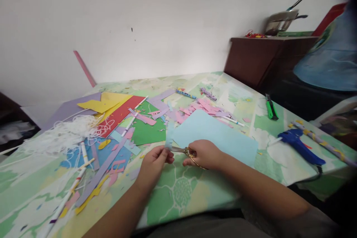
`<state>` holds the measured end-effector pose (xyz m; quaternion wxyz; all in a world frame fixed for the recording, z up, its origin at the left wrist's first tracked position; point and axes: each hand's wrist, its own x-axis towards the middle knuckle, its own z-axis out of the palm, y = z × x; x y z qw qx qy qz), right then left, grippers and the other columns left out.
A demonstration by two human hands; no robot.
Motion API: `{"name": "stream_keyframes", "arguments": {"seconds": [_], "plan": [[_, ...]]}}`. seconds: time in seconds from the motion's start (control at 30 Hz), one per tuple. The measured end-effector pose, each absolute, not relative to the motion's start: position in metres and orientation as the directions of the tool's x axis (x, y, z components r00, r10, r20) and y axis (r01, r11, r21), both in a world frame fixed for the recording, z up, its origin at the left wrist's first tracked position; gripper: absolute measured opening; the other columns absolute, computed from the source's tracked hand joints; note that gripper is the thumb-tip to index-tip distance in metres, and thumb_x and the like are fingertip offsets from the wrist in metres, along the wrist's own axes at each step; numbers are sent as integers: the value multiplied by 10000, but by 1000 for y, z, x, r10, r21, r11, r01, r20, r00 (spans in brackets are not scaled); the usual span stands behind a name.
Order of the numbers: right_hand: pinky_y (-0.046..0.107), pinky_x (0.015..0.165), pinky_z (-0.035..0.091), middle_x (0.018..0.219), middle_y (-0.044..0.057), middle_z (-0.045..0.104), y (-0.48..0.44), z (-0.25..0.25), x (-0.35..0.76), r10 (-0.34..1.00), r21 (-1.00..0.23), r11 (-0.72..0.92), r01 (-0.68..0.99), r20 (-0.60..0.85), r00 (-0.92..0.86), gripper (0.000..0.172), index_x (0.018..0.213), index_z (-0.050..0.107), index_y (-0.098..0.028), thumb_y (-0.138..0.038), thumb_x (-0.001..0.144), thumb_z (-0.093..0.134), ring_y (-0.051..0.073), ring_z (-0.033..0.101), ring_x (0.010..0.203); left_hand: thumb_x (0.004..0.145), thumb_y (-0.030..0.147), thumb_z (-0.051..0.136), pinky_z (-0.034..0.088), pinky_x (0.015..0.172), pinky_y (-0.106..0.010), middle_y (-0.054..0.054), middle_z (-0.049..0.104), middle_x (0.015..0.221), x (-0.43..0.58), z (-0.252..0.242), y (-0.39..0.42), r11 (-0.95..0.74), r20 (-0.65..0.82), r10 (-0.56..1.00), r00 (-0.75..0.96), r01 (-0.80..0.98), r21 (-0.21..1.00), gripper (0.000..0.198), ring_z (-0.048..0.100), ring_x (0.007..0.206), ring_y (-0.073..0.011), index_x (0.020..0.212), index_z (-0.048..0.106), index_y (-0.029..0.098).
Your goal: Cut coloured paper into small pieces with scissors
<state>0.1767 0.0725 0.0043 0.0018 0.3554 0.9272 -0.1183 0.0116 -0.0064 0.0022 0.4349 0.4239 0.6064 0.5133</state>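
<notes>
Green-patterned cloth is covering the desk (178,197), which is standing against a white wall. Close to the near edge, the left hand (153,163) is pinching a pale-blue strip (169,135) between thumb and curled fingers, holding it upright. The right hand (205,153) is gripping gold-handled scissors (181,150), fingers closed through the loops, blades pointing at the strip's lower end. A pale-blue sheet (217,135) is lying just beyond both hands. A blue glue gun (299,143) is resting near the right edge, and white string (64,134) is lying heaped toward the left edge
</notes>
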Motion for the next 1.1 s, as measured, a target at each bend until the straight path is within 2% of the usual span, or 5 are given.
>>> {"name": "stream_keyframes", "arguments": {"seconds": [0.13,0.3,0.57,0.73,1.1], "plan": [[212,446,204,645,17,551,71,4,176,631,-227,735,639,-114,-767,581,695,543,-183,-704,604,303,117,461,557,665,310,498,420,549,-243,4,560,548,15,6,-9,107,-79,976,-202,131,986,183,532,514,-118,595,554,151],[210,448,205,621,25,547,71,4,177,597,-245,760,602,-102,-796,594,687,551,-177,-702,614,285,114,448,542,704,286,439,399,561,-230,10,562,539,15,10,-11,73,-22,985,-170,305,950,198,531,538,-118,592,551,168],[211,439,197,594,30,536,68,4,175,578,-246,773,585,-106,-809,602,685,562,-164,-690,631,275,106,425,517,721,292,423,379,549,-209,21,544,530,14,13,-12,82,-14,985,-173,391,917,217,510,533,-109,571,529,176],[211,441,198,584,30,537,68,3,174,586,-243,770,590,-97,-805,599,664,558,-161,-693,621,286,107,425,514,720,280,424,380,550,-208,24,539,520,14,15,-12,77,-12,985,-172,378,922,213,511,527,-105,569,528,172],[211,445,199,577,21,525,69,-1,174,617,-247,754,609,-53,-785,564,633,539,-166,-689,605,330,103,411,511,702,272,453,381,521,-205,36,523,527,14,4,-9,92,-53,981,-187,207,974,173,491,503,-89,589,514,156]]}}
